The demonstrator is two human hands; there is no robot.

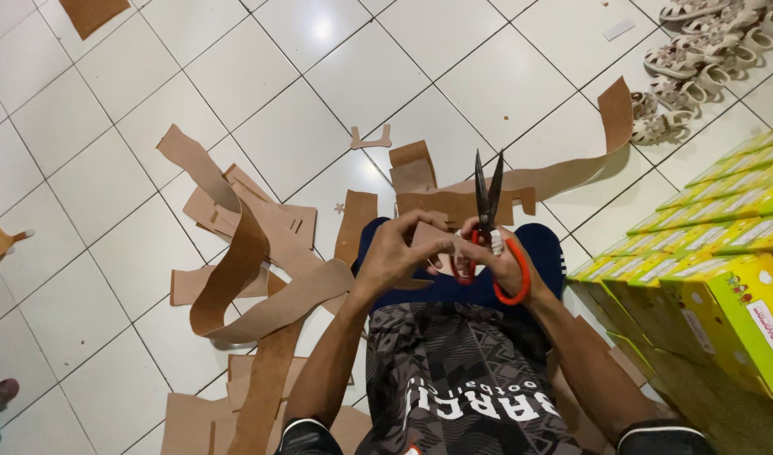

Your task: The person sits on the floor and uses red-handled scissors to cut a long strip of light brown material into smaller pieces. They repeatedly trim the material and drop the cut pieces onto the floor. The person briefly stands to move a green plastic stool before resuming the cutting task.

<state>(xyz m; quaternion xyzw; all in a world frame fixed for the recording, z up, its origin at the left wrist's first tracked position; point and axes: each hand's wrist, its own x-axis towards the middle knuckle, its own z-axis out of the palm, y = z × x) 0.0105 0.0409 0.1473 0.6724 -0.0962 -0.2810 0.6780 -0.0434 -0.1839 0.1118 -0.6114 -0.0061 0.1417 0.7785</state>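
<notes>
Scissors with orange handles are being held in the right hand, whose fingers are being kept closed through the loops, with the dark blades parted and pointing away from the body. A small brown piece is being pinched in the left hand, fingers closed on it, just beside the blades and above the lap. The cut is probably best made with the piece fed deep into the open blades, the left fingertips being kept clear of the edges and the piece being turned rather than the scissors.

In the head view, the floor of white glossy tiles is being used as the working place, the person being seated on it. Long brown strips and flat offcuts are lying scattered to the left and ahead, some overlapping, and one long strip is curling away to the right. Yellow-green boxes are being kept stacked close on the right, and pale sandals are lying in a heap beyond them, well apart from the hands.
</notes>
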